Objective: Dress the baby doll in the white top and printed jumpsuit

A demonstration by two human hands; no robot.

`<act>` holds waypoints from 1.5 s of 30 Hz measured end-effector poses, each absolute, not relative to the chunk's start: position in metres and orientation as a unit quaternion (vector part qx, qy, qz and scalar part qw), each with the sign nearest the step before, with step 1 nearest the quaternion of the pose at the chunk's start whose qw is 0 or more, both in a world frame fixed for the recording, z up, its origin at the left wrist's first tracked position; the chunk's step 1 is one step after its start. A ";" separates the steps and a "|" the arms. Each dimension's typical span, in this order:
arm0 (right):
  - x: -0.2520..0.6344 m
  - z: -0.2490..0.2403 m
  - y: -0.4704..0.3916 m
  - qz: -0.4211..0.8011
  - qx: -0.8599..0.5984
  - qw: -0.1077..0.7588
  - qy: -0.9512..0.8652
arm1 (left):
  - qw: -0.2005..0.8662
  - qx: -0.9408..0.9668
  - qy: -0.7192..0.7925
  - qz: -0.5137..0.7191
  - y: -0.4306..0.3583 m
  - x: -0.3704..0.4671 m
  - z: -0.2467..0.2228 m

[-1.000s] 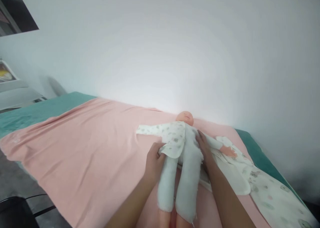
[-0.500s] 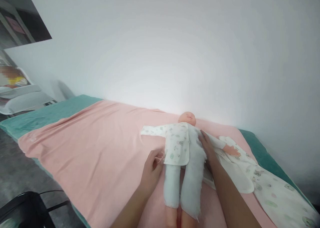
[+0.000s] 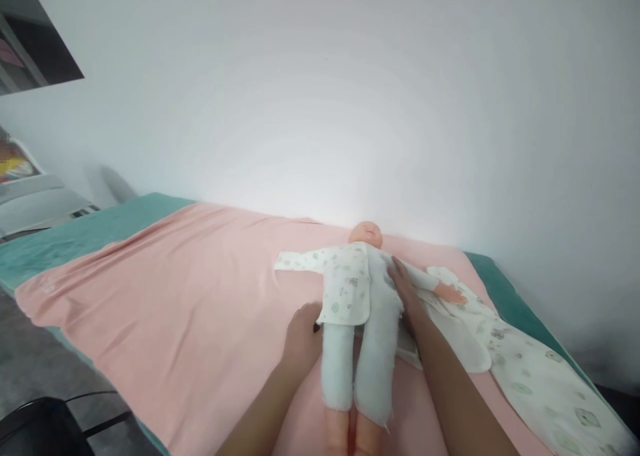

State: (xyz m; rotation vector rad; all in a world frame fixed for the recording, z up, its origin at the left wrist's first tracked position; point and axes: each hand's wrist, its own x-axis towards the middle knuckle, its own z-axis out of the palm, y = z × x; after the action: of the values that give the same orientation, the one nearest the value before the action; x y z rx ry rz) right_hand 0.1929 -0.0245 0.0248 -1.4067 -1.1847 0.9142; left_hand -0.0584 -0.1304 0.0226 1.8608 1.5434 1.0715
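A baby doll lies on its back on the pink sheet, head toward the wall. A white printed shirt covers its left half, one sleeve spread out to the left. My left hand sits beside the doll's hip, its fingers curled at the shirt's lower hem. Flat on the doll's fuzzy white body lies my right hand, fingers pointing toward the head. The doll's bare arm sticks out to the right.
More white printed cloth lies spread to the right of the doll. A teal cover shows under the pink sheet at left and right. A white wall stands right behind the bed. A dark chair is at the lower left.
My left hand has laid the shirt flap flat across the doll's belly and slid down to its hem. The right hand has stayed on the body.
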 end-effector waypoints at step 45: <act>0.285 0.081 -0.076 0.129 -0.747 0.101 -0.644 | 0.406 0.568 0.577 0.424 -0.153 -0.049 0.044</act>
State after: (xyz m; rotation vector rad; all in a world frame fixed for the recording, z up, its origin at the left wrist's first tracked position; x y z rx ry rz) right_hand 0.2851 -0.0762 0.0805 -2.2078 -1.9029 0.3805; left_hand -0.0488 -0.1528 0.0436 1.4327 1.4568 1.0685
